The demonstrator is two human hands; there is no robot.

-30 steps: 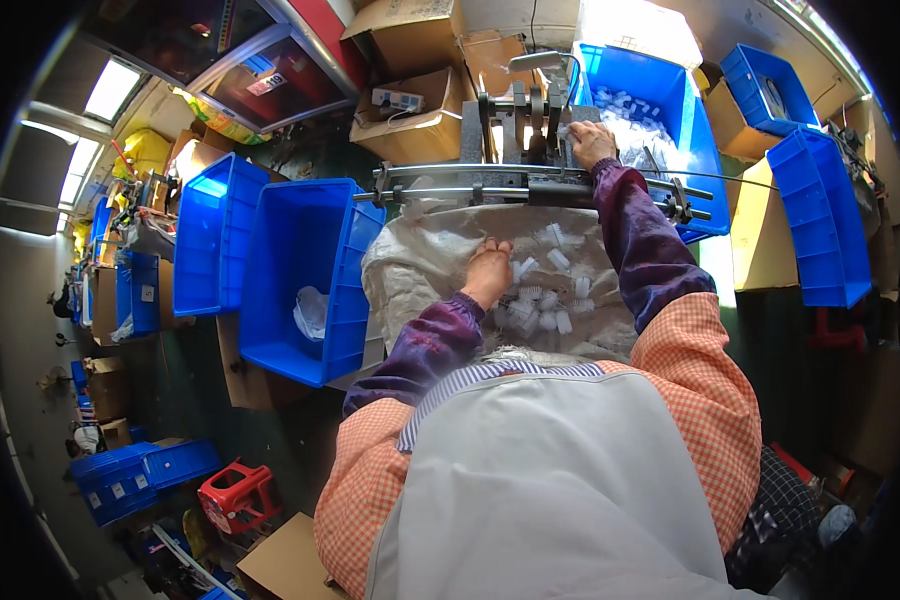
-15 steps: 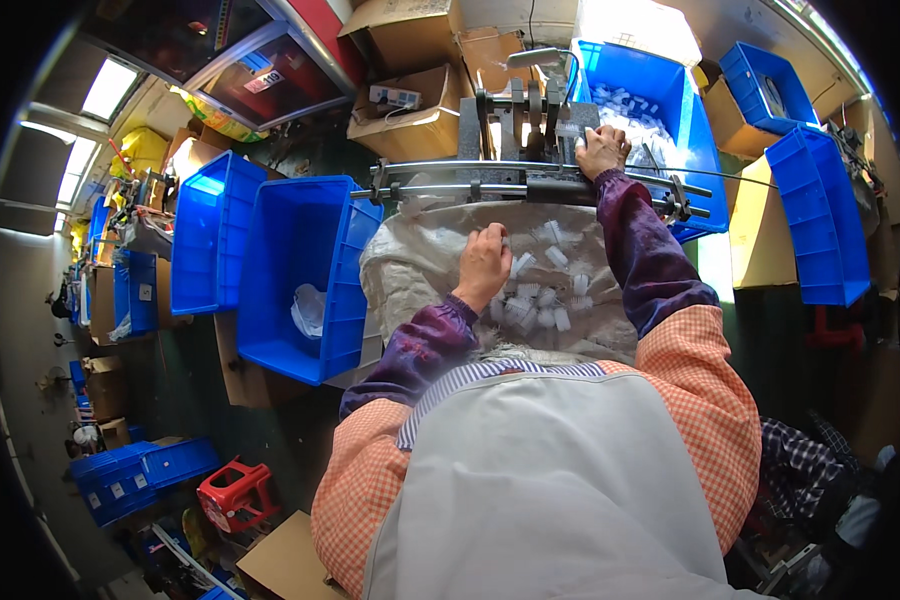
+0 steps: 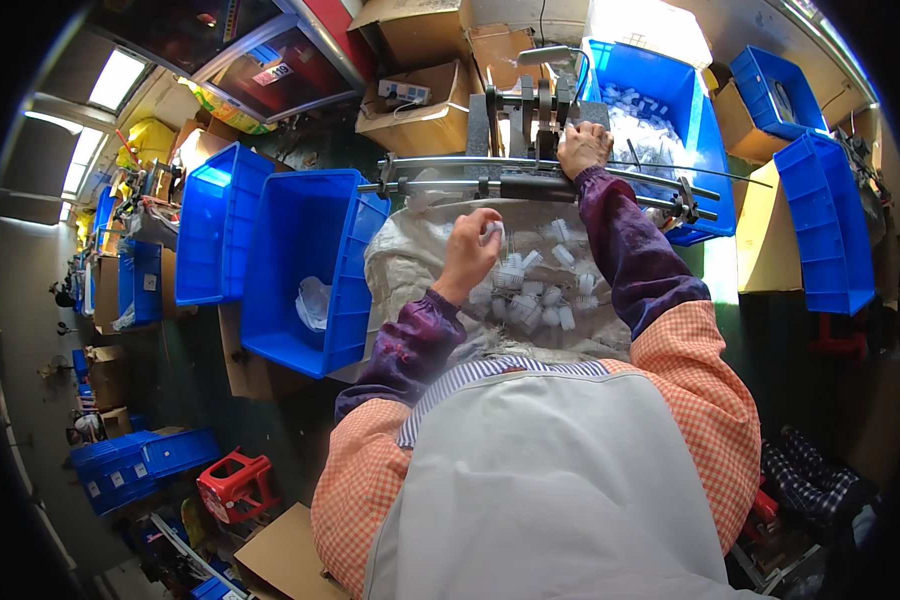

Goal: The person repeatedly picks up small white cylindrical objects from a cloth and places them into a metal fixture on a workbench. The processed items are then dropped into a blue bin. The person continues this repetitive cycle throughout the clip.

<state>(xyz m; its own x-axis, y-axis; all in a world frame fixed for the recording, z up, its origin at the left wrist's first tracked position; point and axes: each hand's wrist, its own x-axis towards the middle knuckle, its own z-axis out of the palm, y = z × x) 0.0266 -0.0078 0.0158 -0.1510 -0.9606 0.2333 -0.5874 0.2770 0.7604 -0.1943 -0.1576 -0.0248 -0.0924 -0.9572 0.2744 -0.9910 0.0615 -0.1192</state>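
Cluttered workshop floor, blue bins (image 3: 305,265) all round. Left hand (image 3: 470,255) pinches one small white plastic piece (image 3: 493,229) above the pile (image 3: 540,295) on the sack; light, stiff, easily finger-held. Right hand (image 3: 582,148) grips the machine bar (image 3: 530,185).

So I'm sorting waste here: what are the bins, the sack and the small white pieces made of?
Bins: likely rigid plastic, glossy blue moulded walls. Sack: seems woven plastic, dull, creased, pale. White pieces: probably plastic, smooth and slightly translucent; too small to be sure. The left hand holds one.
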